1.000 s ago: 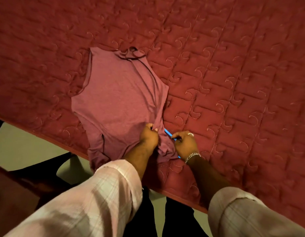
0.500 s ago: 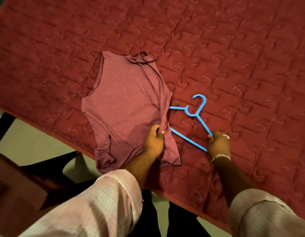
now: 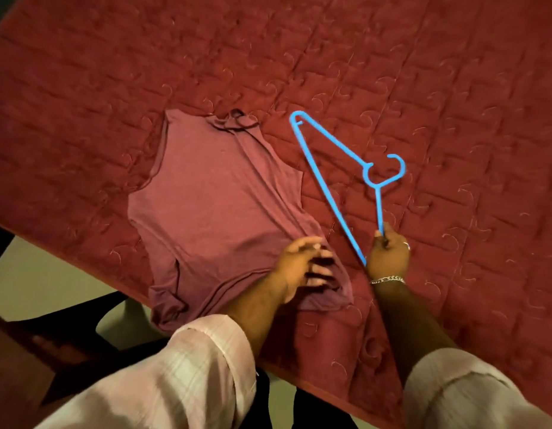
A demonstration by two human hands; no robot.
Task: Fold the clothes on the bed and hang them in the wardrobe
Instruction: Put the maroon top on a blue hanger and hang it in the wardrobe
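Shirt (image 3: 219,212) lies flat on the bed (image 3: 454,88), near the bed's front edge, collar end pointing away from the person, hem end toward them and partly draped over the edge. Its long axis runs from hem to collar, slanting slightly leftward going away. Hanger (image 3: 327,181), blue, is seen just right of the shirt, apart from the cloth along most of its length; its long bar runs roughly parallel to the shirt's right side, one tip out level with the collar, the other tip at the near end. Hook is turned away from the shirt, to the right. Right hand (image 3: 387,252) is closed round the hanger's near corner, where bar and shoulder arm meet, just right of the shirt's hem corner. Left hand (image 3: 302,264) rests on the shirt's near right corner, fingers spread and loosely bent, blurred; no firm pinch on the cloth can be made out. Judged step: hanger to be brought into the shirt. The move turns on this: the shirt lies left of the hanger hand, so the hanger must be swung leftward and its far tip fed under hem or into collar. Left hand is nearer the cloth and suited to lifting an opening. Nothing is seen between hanger and shirt but quilt. Beyond the bed's edge, floor (image 3: 36,280) and a dark chair (image 3: 67,329) are glimpsed. Wardrobe is not in view.
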